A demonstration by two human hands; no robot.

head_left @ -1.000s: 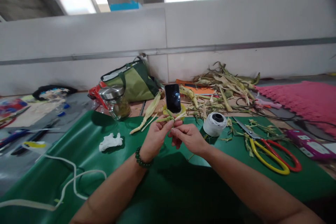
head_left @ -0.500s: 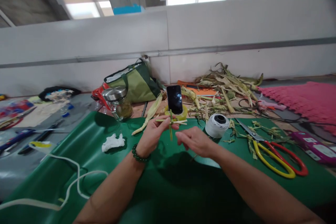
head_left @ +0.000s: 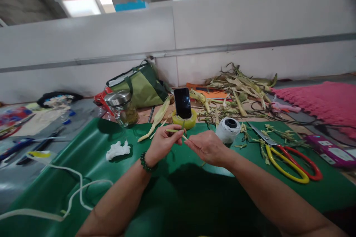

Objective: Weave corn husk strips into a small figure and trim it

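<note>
My left hand [head_left: 162, 143], with a dark bead bracelet on the wrist, pinches a small bundle of pale green husk strips [head_left: 175, 132] above the green mat [head_left: 83, 163]. My right hand [head_left: 207, 147] is curled beside it, its fingertips closed on the near end of the same strips. Just beyond the hands a black phone [head_left: 183, 103] stands upright in a yellow ring holder [head_left: 184, 122]. A white spool of thread [head_left: 227, 130] sits to the right of my right hand.
Scissors with yellow and red handles [head_left: 289, 161] lie at right. A heap of corn husks [head_left: 236, 90] is at the back, beside a green bag [head_left: 140, 85] and a lidded glass jar [head_left: 122, 109]. A crumpled tissue [head_left: 118, 150], a white cord [head_left: 75, 192] and a pink knitted cloth [head_left: 322, 102] are nearby.
My right hand, which had dropped away from the strips, has come back up to them. The crossed strips have been turned and gathered between both hands.
</note>
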